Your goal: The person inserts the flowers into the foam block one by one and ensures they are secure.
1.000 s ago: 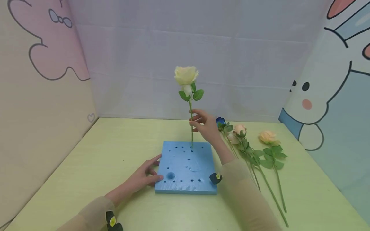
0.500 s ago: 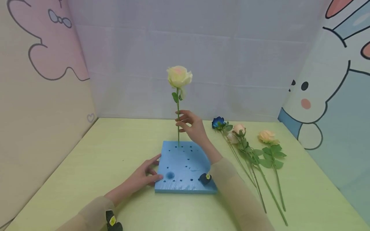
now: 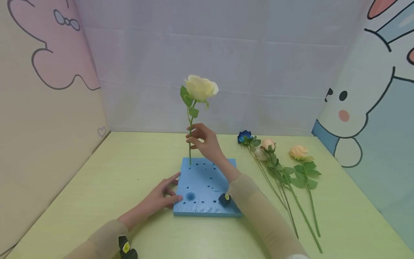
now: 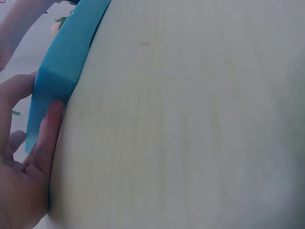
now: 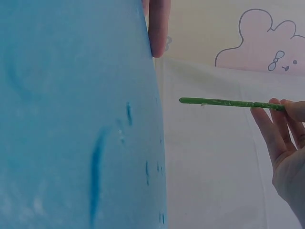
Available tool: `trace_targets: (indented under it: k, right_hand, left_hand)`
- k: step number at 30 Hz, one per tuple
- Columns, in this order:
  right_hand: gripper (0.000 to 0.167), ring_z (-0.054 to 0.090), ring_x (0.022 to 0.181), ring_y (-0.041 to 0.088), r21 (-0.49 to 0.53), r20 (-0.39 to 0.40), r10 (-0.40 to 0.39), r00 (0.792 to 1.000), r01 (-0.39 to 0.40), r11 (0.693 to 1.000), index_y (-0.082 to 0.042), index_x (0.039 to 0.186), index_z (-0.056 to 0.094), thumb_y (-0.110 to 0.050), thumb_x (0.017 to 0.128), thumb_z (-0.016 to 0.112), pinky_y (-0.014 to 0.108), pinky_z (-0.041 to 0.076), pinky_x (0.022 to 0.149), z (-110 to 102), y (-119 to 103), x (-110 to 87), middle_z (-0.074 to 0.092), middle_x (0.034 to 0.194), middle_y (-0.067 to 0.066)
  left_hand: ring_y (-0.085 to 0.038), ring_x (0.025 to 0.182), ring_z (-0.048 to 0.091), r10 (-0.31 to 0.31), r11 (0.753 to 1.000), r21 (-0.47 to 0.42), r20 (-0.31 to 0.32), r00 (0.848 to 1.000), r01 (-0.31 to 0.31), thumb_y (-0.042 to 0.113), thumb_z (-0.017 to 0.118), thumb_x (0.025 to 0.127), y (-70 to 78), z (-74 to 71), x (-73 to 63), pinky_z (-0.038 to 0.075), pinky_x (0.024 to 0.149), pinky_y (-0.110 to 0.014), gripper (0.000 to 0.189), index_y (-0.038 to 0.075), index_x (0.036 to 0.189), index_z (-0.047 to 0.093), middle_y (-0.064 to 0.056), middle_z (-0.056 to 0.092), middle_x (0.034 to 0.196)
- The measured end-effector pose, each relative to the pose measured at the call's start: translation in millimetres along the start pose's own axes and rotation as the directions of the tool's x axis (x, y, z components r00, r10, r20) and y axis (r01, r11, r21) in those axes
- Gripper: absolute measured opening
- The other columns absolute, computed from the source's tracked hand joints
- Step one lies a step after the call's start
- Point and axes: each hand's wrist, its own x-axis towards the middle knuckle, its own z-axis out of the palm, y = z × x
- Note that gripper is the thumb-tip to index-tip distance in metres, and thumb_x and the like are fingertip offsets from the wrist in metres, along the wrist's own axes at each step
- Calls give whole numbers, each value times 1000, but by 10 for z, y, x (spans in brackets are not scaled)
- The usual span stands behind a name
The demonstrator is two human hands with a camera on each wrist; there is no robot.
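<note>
A white rose (image 3: 201,88) with green leaves stands nearly upright in my right hand (image 3: 207,143), its stem pinched between thumb and fingers. In the right wrist view the lower end of the stem (image 5: 217,102) is bare and apart from the blue foam board (image 5: 71,95). Seen from the head, that end lines up with the back left part of the holed foam board (image 3: 207,194). My left hand (image 3: 158,196) holds the board by its left edge, thumb on top near the front corner; the left wrist view shows fingers (image 4: 50,136) against its side.
Right of the board, several roses lie on the pale green table (image 3: 142,233): a blue rose (image 3: 244,137), a pinkish rose (image 3: 268,144) over a paler one, and a peach rose (image 3: 299,152). A cloth wall (image 3: 155,90) stands behind.
My right hand has carried the white rose leftward across the back of the board, and the bloom and leaves have turned. My left hand and the board have stayed in place.
</note>
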Motion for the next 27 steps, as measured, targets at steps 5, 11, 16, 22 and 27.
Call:
trace_targets:
  k: [5, 11, 16, 22, 27]
  right_hand:
    - [24, 71, 90, 33, -47, 23, 9, 1000, -8, 999, -7, 117, 59, 0, 94, 60, 37, 63, 69, 43, 3, 7, 68, 102, 27]
    - [22, 72, 88, 25, -93, 37, 35, 999, -31, 995, -9, 116, 59, -1, 95, 59, 31, 62, 68, 71, -21, 10, 70, 99, 20]
    - [20, 71, 91, 36, -98, 46, 47, 998, -43, 994, -7, 115, 58, -2, 95, 60, 30, 62, 68, 78, -16, 15, 70, 98, 20]
    - [20, 70, 89, 37, -126, 60, 53, 997, -45, 991, -10, 115, 58, -3, 96, 60, 30, 62, 67, 78, 2, 17, 70, 96, 17]
    - [20, 70, 89, 33, -134, 70, 75, 995, -65, 989, -11, 114, 59, -4, 96, 61, 31, 62, 67, 78, 15, 24, 71, 97, 17]
  left_hand:
    - [-15, 95, 60, -4, 1000, 0, -2, 1000, 4, 32, 78, 84, 13, 0, -1, 59, 72, -26, 86, 30, 156, 30, -12, 44, 148]
    - [-15, 94, 60, 1, 1000, -2, 2, 1000, -1, 31, 78, 85, 35, -5, -13, 59, 71, -27, 86, 28, 156, 30, -14, 44, 149]
    - [-16, 94, 60, 5, 1000, -4, 6, 1000, -5, 31, 78, 85, 49, -2, -21, 59, 71, -27, 86, 26, 156, 29, -16, 43, 149]
    - [-16, 94, 60, 3, 1000, -6, 0, 1000, -3, 32, 78, 84, 32, 5, -10, 59, 71, -26, 87, 28, 156, 30, -14, 44, 149]
    - [-16, 94, 60, -2, 1000, 0, -7, 1000, 2, 32, 78, 84, 27, 6, -6, 59, 71, -26, 86, 29, 156, 30, -14, 44, 149]
